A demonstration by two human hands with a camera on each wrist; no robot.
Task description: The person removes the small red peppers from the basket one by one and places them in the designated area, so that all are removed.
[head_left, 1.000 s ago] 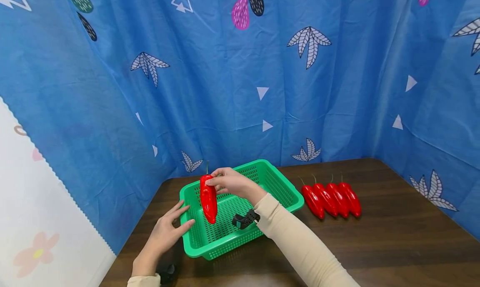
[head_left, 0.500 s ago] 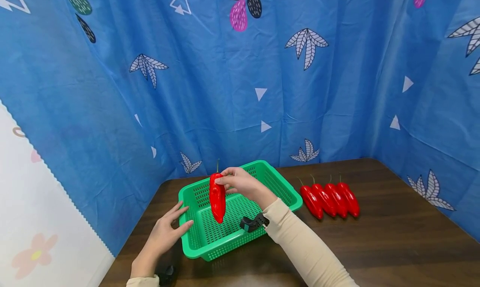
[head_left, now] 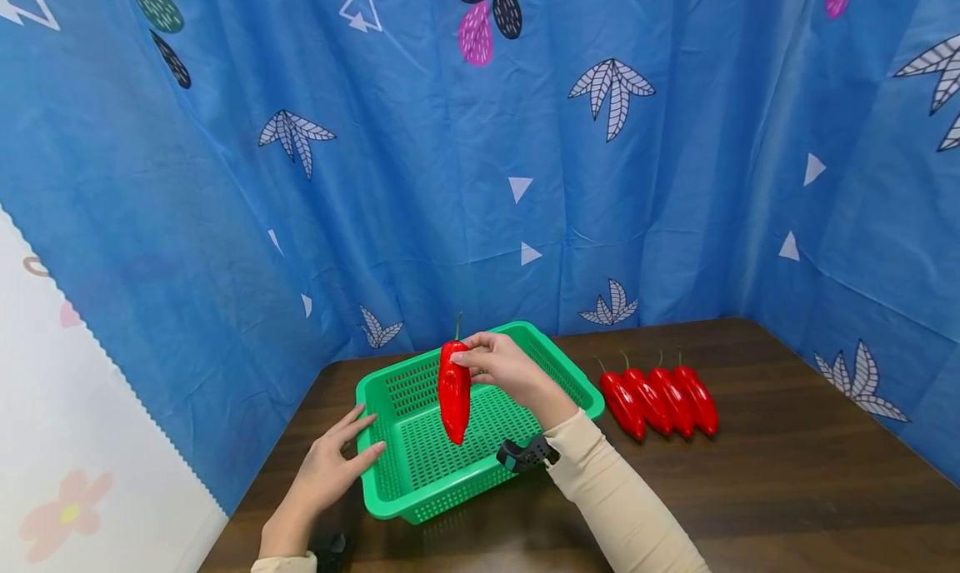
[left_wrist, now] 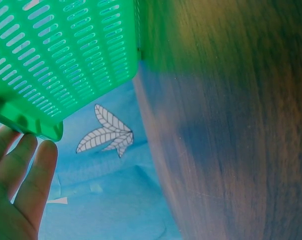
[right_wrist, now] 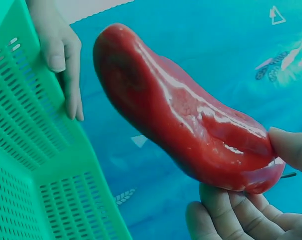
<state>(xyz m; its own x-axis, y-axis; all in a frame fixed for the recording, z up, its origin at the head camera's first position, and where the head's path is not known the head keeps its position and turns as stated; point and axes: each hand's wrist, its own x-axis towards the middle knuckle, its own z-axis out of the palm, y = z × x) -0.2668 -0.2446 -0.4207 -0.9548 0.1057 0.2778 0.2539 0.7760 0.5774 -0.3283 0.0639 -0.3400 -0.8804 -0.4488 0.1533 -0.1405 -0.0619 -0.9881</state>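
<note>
A glossy red chili pepper (head_left: pixel 454 391) hangs upright over the green basket (head_left: pixel 420 500), its thin stem on top. My right hand (head_left: pixel 501 366) pinches it near the stem end. In the right wrist view, the thumb lies on one side of the pepper (right_wrist: pixel 190 120) and the fingers on the other. At the basket's left side, my left hand (head_left: pixel 326 473) rests on the rim with fairly straight fingers. The left wrist view has those fingertips (left_wrist: pixel 45 150) touching the rim from outside. The thumb's contact is hard to make out.
Several red chili peppers (head_left: pixel 660 402) lie side by side on the dark wooden table (head_left: pixel 787 473), right of the basket. A blue patterned curtain (head_left: pixel 450 181) closes off the back and sides. A white cloth (head_left: pixel 82 440) hangs at the left.
My right hand has carried the pepper rightward over the basket, from near its left wall toward the middle. The left hand stays at the rim, and the basket keeps its place.
</note>
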